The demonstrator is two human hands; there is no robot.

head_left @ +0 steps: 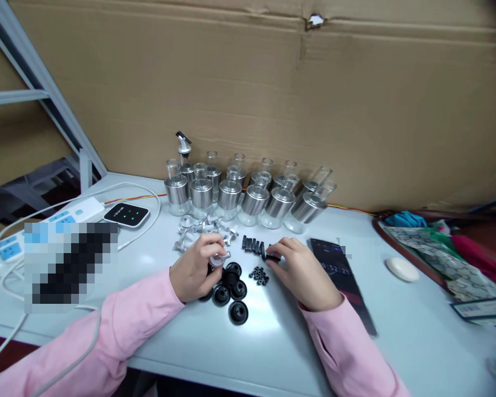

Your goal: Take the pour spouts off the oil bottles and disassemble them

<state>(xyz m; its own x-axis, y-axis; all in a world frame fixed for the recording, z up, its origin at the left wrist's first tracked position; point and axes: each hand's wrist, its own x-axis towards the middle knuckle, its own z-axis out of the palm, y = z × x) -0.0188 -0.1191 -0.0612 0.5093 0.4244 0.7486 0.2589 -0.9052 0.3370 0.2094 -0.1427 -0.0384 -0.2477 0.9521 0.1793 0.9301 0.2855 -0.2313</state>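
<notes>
My left hand (196, 267) is closed round a small silver metal spout part (218, 258), held just above a cluster of black round caps (231, 292). My right hand (301, 270) pinches a short black tube (271, 257) taken from the end of a row of black tubes (253, 245). A small heap of tiny black rings (259, 275) lies between the hands. Loose silver spout parts (198, 227) are scattered behind my left hand. Both sleeves are pink.
Several glass bottles with silver collars (248, 193) stand in rows at the back, one fitted with a pourer (183, 143). A phone (339, 270) lies by my right hand, a white oval object (402, 268) further right. Power strip (66, 215), cables and a dark device (126, 214) at left. Cardboard wall behind.
</notes>
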